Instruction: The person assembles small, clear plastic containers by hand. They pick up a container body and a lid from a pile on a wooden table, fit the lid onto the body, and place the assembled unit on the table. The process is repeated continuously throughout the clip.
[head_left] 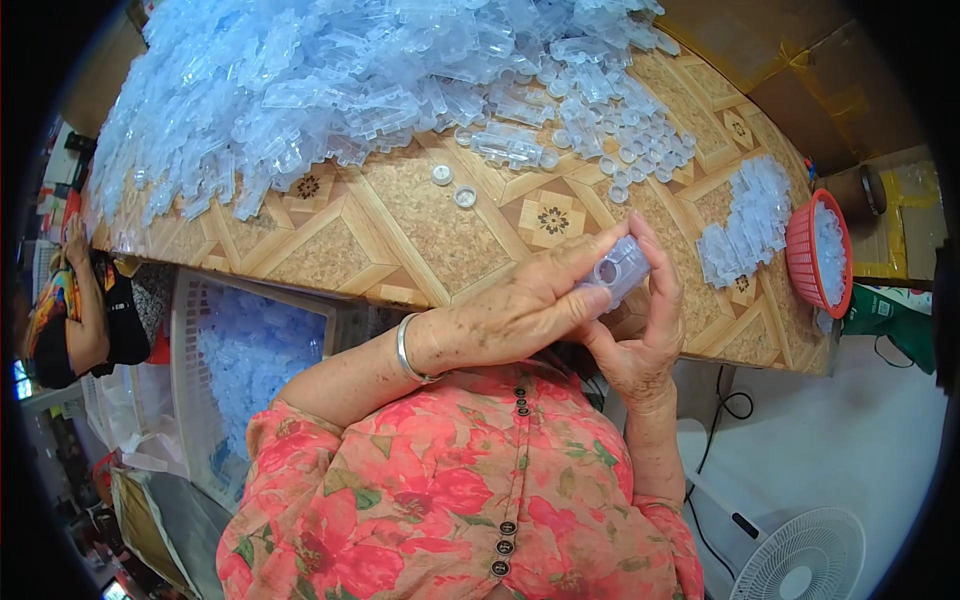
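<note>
Both my hands are closed around a clear plastic piece [624, 270] with a round hole, held over the table's near edge. My left hand [535, 295], with a bangle at its wrist, comes in from the left and grips the piece with thumb and fingers. On the other side, my right hand [645, 350] holds it between fingers and thumb. Beyond them lie loose round clear caps [640, 150] in a cluster. Two round pieces, one a white disc [441, 175] and one a ring-like cap [464, 197], sit apart from the cluster.
A big heap of clear plastic parts [300, 85] covers the far side of the patterned table [420, 240]. At right are more parts [748, 222] and a red basket [801, 250]. A crate [183, 370] stands below left, a fan [805, 560] below right. Another person's arm [92, 300] shows at far left.
</note>
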